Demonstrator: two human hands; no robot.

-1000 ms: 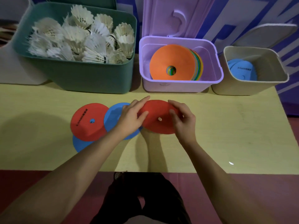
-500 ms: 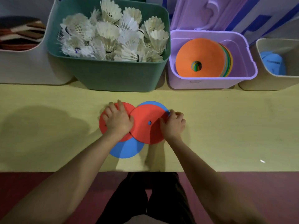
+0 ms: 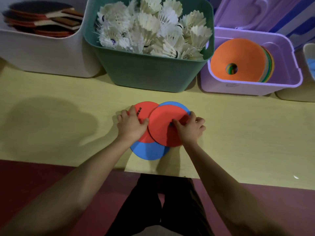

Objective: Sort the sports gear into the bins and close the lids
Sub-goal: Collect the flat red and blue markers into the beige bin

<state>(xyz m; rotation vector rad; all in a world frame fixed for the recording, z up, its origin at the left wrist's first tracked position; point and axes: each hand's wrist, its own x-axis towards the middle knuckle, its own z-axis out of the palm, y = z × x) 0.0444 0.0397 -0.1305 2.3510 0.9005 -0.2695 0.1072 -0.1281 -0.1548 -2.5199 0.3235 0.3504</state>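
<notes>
Several flat discs lie overlapped on the yellow table [image 3: 238,133]. One red disc [image 3: 162,126] sits on top, covering most of a blue disc [image 3: 177,104]. A second red disc [image 3: 144,107] with black print lies to its left, over another blue disc [image 3: 150,153] near the table's front edge. My left hand [image 3: 132,125] rests flat on the left red disc with its fingers straight. My right hand [image 3: 190,127] pinches the right edge of the top red disc, thumb on top and fingers curled at the rim.
Along the back stand a white bin [image 3: 42,55] with table tennis paddles [image 3: 42,12], a green bin [image 3: 153,74] full of shuttlecocks [image 3: 150,28], a purple bin [image 3: 247,88] with stacked cones [image 3: 238,60] and raised lid [image 3: 247,12], and a beige bin [image 3: 308,48] at the right edge.
The discs have been drawn together into one overlapping pile. My left hand shifted from the blue disc onto the left red disc. My right hand slid the other red disc left over the blue one.
</notes>
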